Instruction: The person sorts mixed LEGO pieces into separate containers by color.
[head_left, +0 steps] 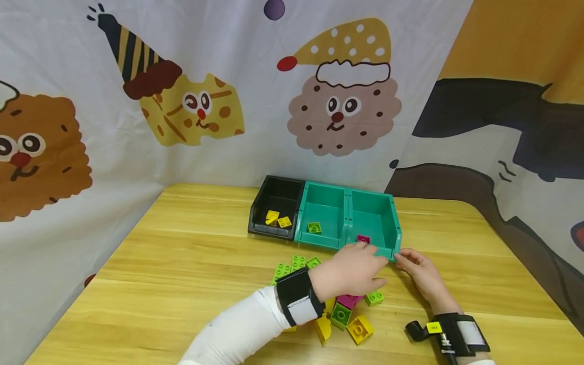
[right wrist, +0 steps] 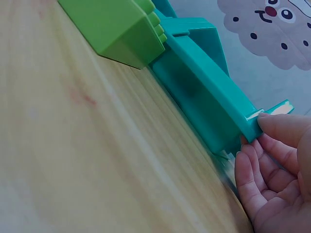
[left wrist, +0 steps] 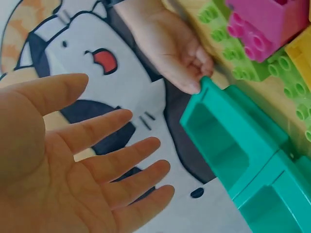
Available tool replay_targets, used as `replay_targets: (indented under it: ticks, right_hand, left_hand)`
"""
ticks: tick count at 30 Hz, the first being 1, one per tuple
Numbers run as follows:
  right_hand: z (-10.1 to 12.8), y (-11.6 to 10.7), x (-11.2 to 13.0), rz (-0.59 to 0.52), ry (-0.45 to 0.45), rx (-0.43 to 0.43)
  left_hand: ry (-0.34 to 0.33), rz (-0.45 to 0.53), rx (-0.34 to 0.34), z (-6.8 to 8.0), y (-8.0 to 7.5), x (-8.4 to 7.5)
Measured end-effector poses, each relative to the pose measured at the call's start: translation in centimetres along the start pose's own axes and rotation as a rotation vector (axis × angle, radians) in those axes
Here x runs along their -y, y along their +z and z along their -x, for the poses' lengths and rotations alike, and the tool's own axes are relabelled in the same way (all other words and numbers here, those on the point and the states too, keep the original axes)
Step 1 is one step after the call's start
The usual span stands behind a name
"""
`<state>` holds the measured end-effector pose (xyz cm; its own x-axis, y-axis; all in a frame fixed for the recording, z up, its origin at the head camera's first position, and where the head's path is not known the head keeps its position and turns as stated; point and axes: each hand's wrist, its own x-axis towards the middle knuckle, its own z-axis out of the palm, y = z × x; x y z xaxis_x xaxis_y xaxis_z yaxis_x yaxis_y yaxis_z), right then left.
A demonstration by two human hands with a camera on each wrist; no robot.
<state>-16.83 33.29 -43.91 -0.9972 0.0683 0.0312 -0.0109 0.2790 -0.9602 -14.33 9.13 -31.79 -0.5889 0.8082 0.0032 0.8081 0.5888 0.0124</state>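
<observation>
My left hand (head_left: pixel 351 270) reaches over the front of the right teal bin (head_left: pixel 374 210), fingers spread and nothing held, as the left wrist view shows. A magenta brick (head_left: pixel 363 239) lies in that bin, just beyond the left fingers. My right hand (head_left: pixel 422 274) pinches the bin's front right corner, thumb on the rim and fingers curled beneath it in the right wrist view. Under the left wrist lies a loose pile with green bricks (head_left: pixel 340 315), magenta bricks (head_left: pixel 349 301) and yellow bricks (head_left: pixel 360 329); the forearm hides part of it.
A middle teal bin (head_left: pixel 324 200) holds a green brick (head_left: pixel 314 227). Left of it, a black bin (head_left: pixel 280 188) contains yellow bricks (head_left: pixel 284 222). The three bins stand side by side on the wooden table (head_left: pixel 196 253), before a cartoon-printed cloth (head_left: pixel 264 126).
</observation>
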Motion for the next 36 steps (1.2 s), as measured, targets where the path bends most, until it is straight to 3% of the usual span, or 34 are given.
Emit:
replay_targets:
  ticks: [7, 20, 32, 36]
  right_hand:
    - [-0.1, -0.1, -0.1, 0.036, 0.026, -0.009]
    - [0.0, 0.0, -0.1, 0.038, 0.017, -0.022]
    - [0.0, 0.0, -0.1, 0.044, 0.023, -0.021]
    - [-0.1, 0.1, -0.1, 0.045, 0.028, -0.018]
  left_hand:
    - [-0.066, 0.079, -0.060, 2.3, -0.1, 1.2]
    - [-0.185, 0.298, -0.077, 5.6, 2.5, 4.5]
    - [-0.266, 0.466, -0.165, 8.9, 1.3, 7.4]
    - [-0.281, 0.481, -0.192, 9.8, 1.0, 8.1]
